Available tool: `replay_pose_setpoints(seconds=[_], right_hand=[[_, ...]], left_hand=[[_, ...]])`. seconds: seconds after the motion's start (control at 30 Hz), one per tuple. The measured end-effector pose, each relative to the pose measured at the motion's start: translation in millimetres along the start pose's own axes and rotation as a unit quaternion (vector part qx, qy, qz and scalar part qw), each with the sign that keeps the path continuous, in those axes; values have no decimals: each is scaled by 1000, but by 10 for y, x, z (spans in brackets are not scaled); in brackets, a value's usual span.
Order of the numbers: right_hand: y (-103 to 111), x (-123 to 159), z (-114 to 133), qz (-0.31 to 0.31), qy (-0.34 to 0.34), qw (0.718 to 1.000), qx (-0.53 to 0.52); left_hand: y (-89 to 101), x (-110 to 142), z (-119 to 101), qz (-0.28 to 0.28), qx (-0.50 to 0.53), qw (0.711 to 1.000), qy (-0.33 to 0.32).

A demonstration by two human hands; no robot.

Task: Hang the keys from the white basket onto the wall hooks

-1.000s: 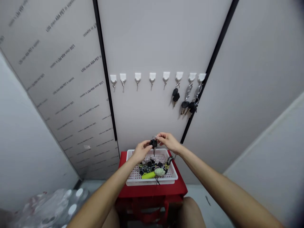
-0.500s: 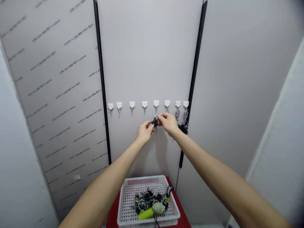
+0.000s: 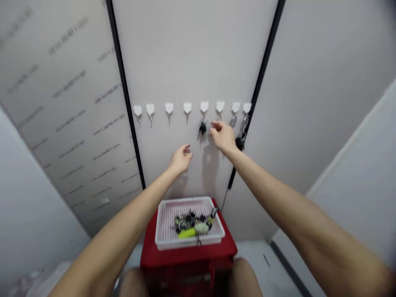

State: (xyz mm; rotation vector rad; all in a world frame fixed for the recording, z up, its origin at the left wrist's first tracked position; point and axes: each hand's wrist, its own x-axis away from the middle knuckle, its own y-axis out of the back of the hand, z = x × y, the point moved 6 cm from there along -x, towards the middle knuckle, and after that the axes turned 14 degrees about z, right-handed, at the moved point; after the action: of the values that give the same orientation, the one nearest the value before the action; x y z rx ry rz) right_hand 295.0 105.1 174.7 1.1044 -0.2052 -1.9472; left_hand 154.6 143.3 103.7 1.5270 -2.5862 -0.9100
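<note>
A bunch of keys with a black part [image 3: 202, 128] hangs from a white wall hook [image 3: 204, 106], a little blurred. Just right of those keys is my right hand [image 3: 223, 136], fingers bent and parted from the thumb, holding nothing; it partly hides what hangs from the neighbouring hook [image 3: 220, 107]. Lower and to the left, my left hand [image 3: 181, 159] is empty, its fingers apart in front of the panel. More keys with a black fob [image 3: 240, 142] hang at the right end of the row, partly behind my right wrist.
Below stands a white plastic basket [image 3: 167, 245] on a red stand [image 3: 150, 251]. Inside are several keys [image 3: 188, 220], a lime-green piece [image 3: 186, 233] and a pale green ribbed piece [image 3: 201, 228]. More white hooks [image 3: 169, 108] run leftward. Black strips [image 3: 123, 82] edge the panel.
Both hands have let go of the keys, which now hang from the hook. My left hand has dropped away down-left, my right slightly rightward. The view has tilted downward.
</note>
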Motion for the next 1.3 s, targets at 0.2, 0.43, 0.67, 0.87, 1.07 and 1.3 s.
replay_pose_setpoints(seconds=[0.2,0.43,0.67,0.87,1.07,1.3], right_hand=[[-661,1430,-442,422,18,906,28],[-876,2159,-795,507,26,845,169],[-984,2034,-915,455,29,813,361],[-890,1826,-860,423,13,864,274],[-726,1476,-663,441,-36,894,64],[-1036,1797,-676,530,-45,843,79]], left_hand=[[-646,1070,800,162,30,985,41],[-1008,1477,1019,230,-113,966,16],[-957,1310,1289,197,-44,973,112],[-714,1286,1502,99,120,983,100],[-584,1251,1541,106,84,986,101],[-539,1268,1473,89,-25,989,115]])
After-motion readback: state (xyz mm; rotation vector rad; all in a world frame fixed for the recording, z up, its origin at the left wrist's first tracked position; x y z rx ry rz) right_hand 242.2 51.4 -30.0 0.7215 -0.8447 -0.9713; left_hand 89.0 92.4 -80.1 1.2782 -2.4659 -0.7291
